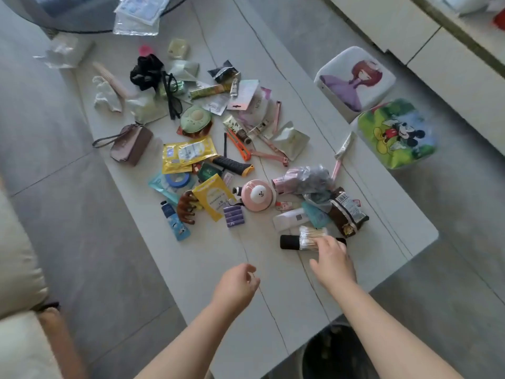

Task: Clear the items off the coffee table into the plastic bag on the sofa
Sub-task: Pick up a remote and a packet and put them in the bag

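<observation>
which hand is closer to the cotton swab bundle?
Right. The right hand has fingertips at the cotton swab bundle; the left hand hangs over bare table, well short.

Two cartoon-print stools [355,77] [396,134] beside the table, dark bin [336,354] below

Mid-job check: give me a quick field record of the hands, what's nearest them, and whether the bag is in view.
right hand: reaching onto cotton swab pack, grip unclear
left hand: above the coffee table, fingers loosely curled, holding nothing
under the swabs: black tube
nearby: brown snack packet, pink round case
plastic bag: not in view
table state: many items not yet cleared
</observation>
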